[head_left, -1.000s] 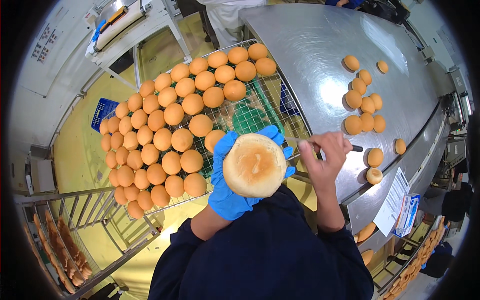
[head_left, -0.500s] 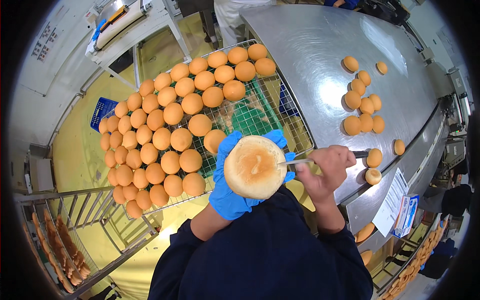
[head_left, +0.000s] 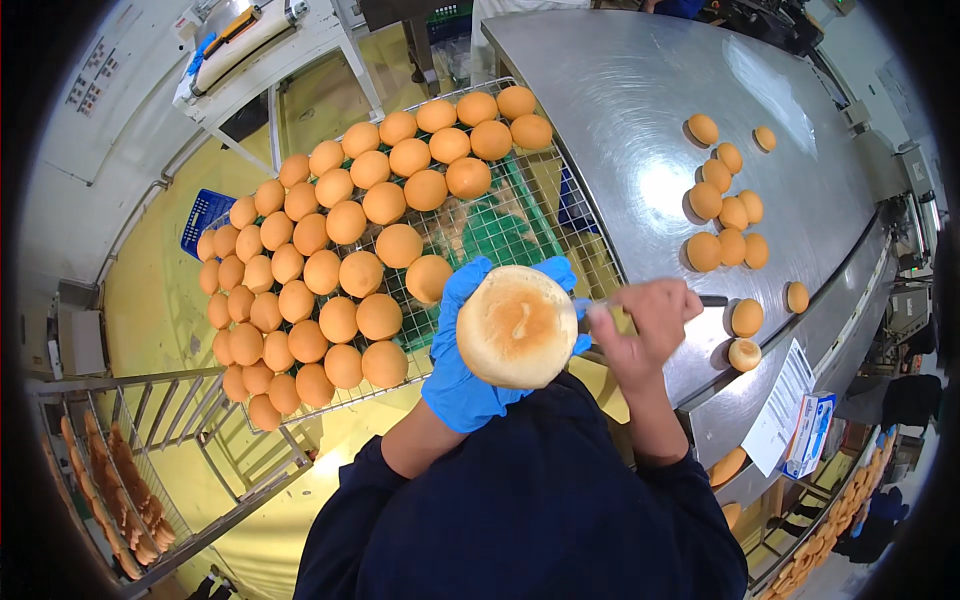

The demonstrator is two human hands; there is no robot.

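Observation:
In my gloved left hand [head_left: 463,395] is a round bun [head_left: 516,326], its pale, browned base turned up and my fingers curled round its side. My bare right hand [head_left: 645,330] grips a knife with a black handle [head_left: 713,301]. The blade is blurred and points at the bun's right edge; whether its tip is inside cannot be made out. Beyond my left hand, many golden-brown buns [head_left: 385,203] stand in rows on a wire rack [head_left: 585,240].
To the right is a steel table [head_left: 620,90] with several loose buns [head_left: 734,211]. A paper sheet [head_left: 780,410] and a blue-and-white box [head_left: 812,430] lie at its near edge. A blue crate [head_left: 203,220] sits on the floor; a metal rack trolley [head_left: 215,465] stands at left.
The bun in my left hand has shifted slightly right and up. My right hand has moved a little left, and the knife, sharp before at the bun's edge, is now smeared by motion.

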